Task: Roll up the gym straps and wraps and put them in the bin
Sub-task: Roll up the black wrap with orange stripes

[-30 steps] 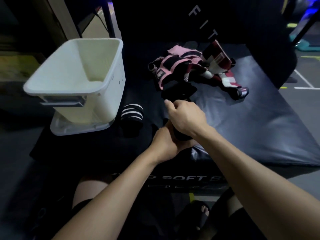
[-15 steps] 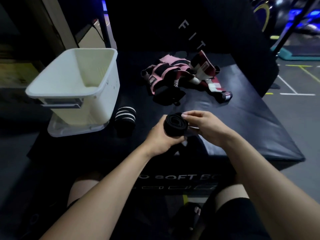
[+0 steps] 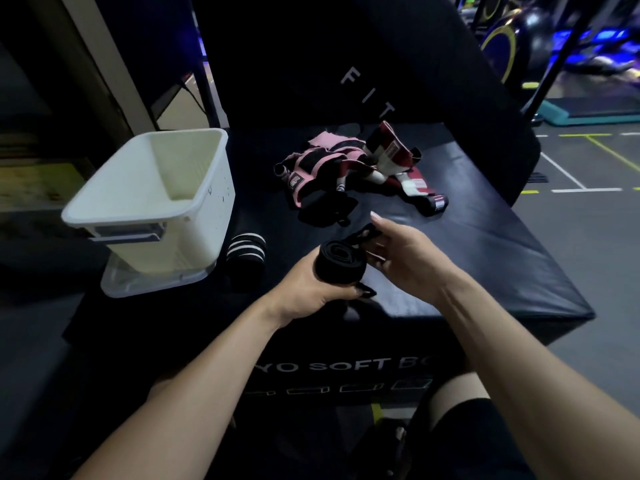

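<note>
A black strap rolled into a coil [image 3: 338, 263] sits in my left hand [image 3: 308, 294], which grips it from below. My right hand [image 3: 403, 252] holds the coil's loose end, a black loop, between its fingers just right of the coil. A rolled black wrap with white stripes [image 3: 245, 249] lies on the black soft box [image 3: 485, 258] beside the white bin [image 3: 152, 202]. Farther back lies a tangle of pink-and-black wraps [image 3: 320, 166] and red-and-white wraps [image 3: 401, 168]. Another black strap [image 3: 327, 209] lies just in front of that pile.
The bin stands tilted on its clear lid [image 3: 138, 284] at the box's left side. A black padded backrest with white letters [image 3: 363, 81] rises behind the box. Gym floor with painted lines [image 3: 581, 188] lies to the right. My knees are below the box's front edge.
The rolled black strap has come up off the box between both hands. My right hand has shifted from on top of it to its right side, holding the loose end.
</note>
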